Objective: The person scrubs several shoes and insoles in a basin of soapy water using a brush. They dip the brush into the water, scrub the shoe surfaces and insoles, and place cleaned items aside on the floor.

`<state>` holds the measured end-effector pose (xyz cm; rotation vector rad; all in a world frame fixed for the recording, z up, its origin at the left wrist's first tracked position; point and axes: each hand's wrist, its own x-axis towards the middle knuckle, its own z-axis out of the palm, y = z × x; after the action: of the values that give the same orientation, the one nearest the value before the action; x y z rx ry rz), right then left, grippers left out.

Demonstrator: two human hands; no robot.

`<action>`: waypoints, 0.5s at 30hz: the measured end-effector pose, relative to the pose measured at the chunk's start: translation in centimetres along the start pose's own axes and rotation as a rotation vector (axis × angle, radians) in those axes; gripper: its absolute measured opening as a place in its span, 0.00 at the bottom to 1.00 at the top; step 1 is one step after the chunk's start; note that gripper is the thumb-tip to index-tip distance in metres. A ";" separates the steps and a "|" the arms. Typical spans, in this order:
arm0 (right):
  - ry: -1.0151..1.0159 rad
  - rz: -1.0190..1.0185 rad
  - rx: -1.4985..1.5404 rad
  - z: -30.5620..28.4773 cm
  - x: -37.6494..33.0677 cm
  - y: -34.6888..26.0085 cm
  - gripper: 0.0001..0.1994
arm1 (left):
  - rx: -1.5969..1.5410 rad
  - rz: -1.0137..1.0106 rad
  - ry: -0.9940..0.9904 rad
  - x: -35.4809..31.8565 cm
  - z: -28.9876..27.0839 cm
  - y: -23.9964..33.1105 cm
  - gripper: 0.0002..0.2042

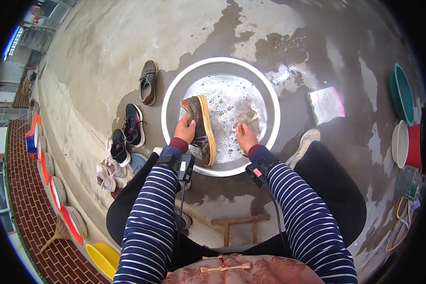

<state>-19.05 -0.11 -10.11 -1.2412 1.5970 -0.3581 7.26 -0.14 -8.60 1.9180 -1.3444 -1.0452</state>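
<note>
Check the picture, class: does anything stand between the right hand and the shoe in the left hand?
Nothing visible does: from the right hand to the brown shoe, held by the left hand, there is only an open gap with foamy water below, inside the metal basin.

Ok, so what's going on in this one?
A person's left hand holds a brown shoe over the left side of a basin of sudsy water, its sole turned right. The right hand is closed on a blurred thing I can't identify, over the suds. Another brown shoe and two black shoes are on the ground, left of the basin.
</note>
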 end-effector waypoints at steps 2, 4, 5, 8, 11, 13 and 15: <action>-0.042 -0.115 0.046 0.4 -2.2 -1.2 0.28 | -0.086 -0.027 -0.014 -0.3 -0.2 1.4 0.17; 0.138 -0.460 -0.015 1.0 -5.0 -2.9 0.29 | -0.261 -0.057 -0.084 -1.0 -0.4 3.0 0.19; 0.097 -0.491 -0.026 0.9 -6.2 -3.8 0.29 | -0.270 -0.055 -0.084 -1.2 -0.4 3.9 0.19; 0.039 -0.645 -0.020 0.6 -8.2 -6.5 0.30 | -0.181 -0.116 -0.192 -1.9 -0.4 6.4 0.20; 0.075 -0.595 -0.080 -0.7 -7.1 -8.3 0.29 | -0.222 0.007 -0.233 -2.5 -0.4 7.9 0.19; 0.085 -0.588 -0.148 -1.7 -5.4 -9.1 0.28 | -0.225 0.006 -0.303 -3.0 -0.8 8.4 0.20; 0.125 -0.558 -0.072 -2.5 -3.9 -9.7 0.27 | -0.140 0.071 -0.359 -3.8 -0.2 8.9 0.20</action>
<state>-16.26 -1.76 0.12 -1.7444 1.3507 -0.7438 2.26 0.47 -0.29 1.6204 -1.4726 -1.4567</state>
